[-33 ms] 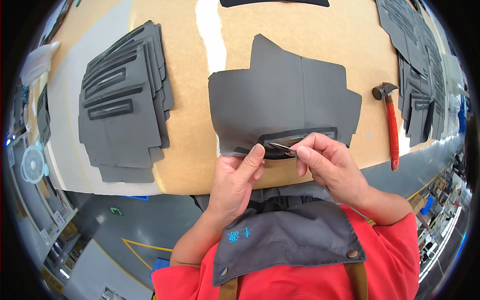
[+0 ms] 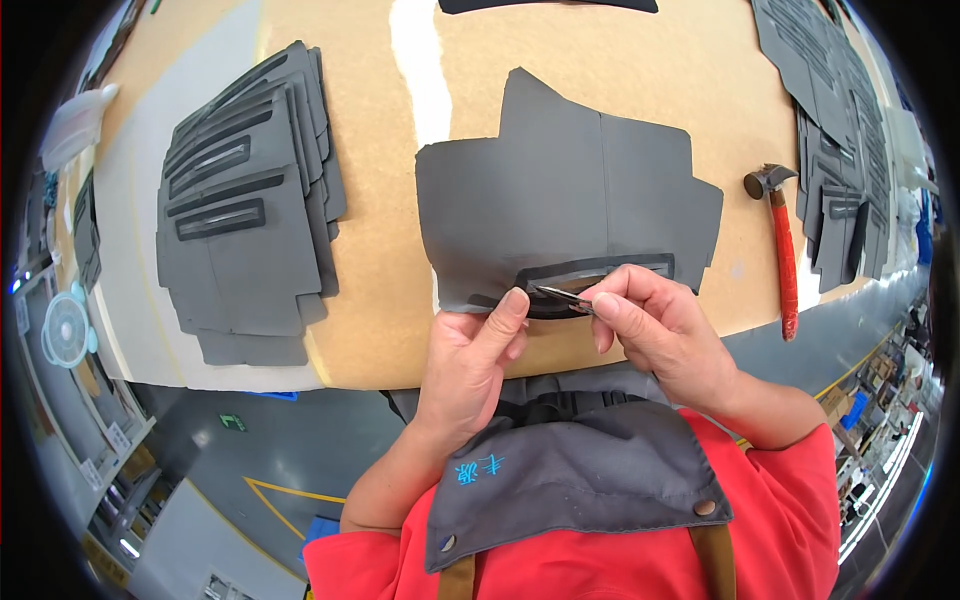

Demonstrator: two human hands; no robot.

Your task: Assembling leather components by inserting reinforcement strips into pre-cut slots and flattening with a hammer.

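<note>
A dark grey flat panel (image 2: 540,190) with a stepped outline lies in front of me, a seam line running down it. Along its near edge is a slot framed by a black strip (image 2: 600,266). My left hand (image 2: 475,350) pinches the panel's near edge at the left end of that frame, thumb on top. Between thumb and fingers of my right hand (image 2: 660,325) is a small pair of thread snips (image 2: 562,296), its slim metal points reaching left over the slot toward my left thumb. The grip end of the snips is hidden in the hand.
On the left lies an overlapping pile of similar grey panels (image 2: 250,250); another pile (image 2: 845,150) is at the far right. A hammer (image 2: 784,250) with a red handle rests right of my panel. The tan table (image 2: 380,300) ends just before my body. A dark piece (image 2: 550,5) lies at the far edge.
</note>
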